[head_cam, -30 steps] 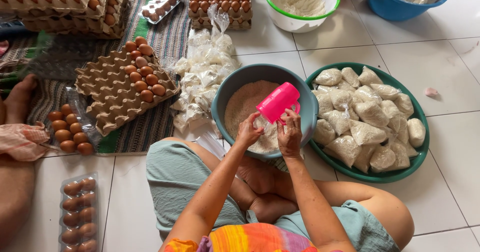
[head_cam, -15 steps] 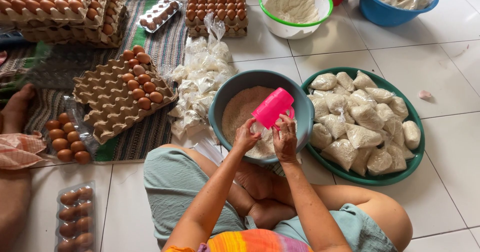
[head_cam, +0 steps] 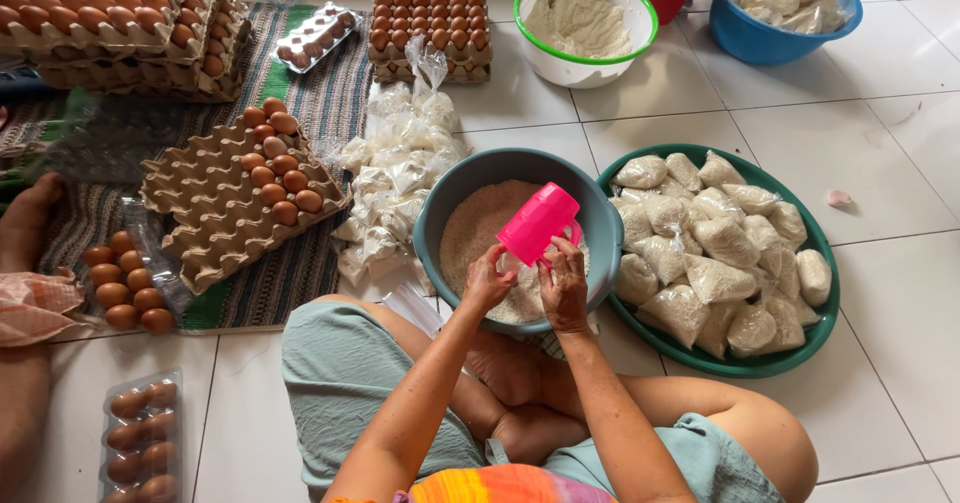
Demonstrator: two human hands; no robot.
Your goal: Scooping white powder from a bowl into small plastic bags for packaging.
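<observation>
An egg tray (head_cam: 235, 203) with brown eggs lies on the striped mat (head_cam: 300, 113) at the left. Over the grey basin (head_cam: 455, 198) of white grain, the left hand (head_cam: 487, 281) is curled at the mouth of a tilted pink cup (head_cam: 540, 223). The cup's long axis slants, mouth down-left, bottom up-right. The right hand (head_cam: 565, 285) grips its handle. Right of the basin, a green tray (head_cam: 790, 358) holds filled bags.

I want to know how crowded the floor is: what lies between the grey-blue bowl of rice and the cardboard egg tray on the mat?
In the head view, a heap of small clear plastic bags lies between the grey-blue bowl and the egg tray.
</observation>
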